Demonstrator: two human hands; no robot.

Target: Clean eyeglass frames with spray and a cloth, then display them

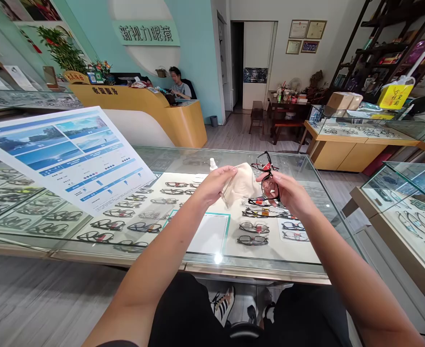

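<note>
My left hand (pixel 217 184) is closed on a cream cleaning cloth (pixel 244 182), which hangs from the fingers above the glass counter. Just to its right, my right hand (pixel 288 193) grips a pair of black-framed eyeglasses (pixel 270 185), held tilted with one lens above the other. The cloth and the glasses are close together; whether they touch I cannot tell. Behind my left hand stands a small white bottle (pixel 212 164). Below the hands, several eyeglass frames (pixel 253 240) lie in rows inside the counter.
A glass display counter (pixel 270 262) spans the space before me. On its left is a printed sheet (pixel 100 168) with blue pictures. Another display case (pixel 396 202) stands at the right. Behind, a person (pixel 180 86) sits at a yellow reception desk (pixel 132 103); a wooden table (pixel 288 103) stands farther back.
</note>
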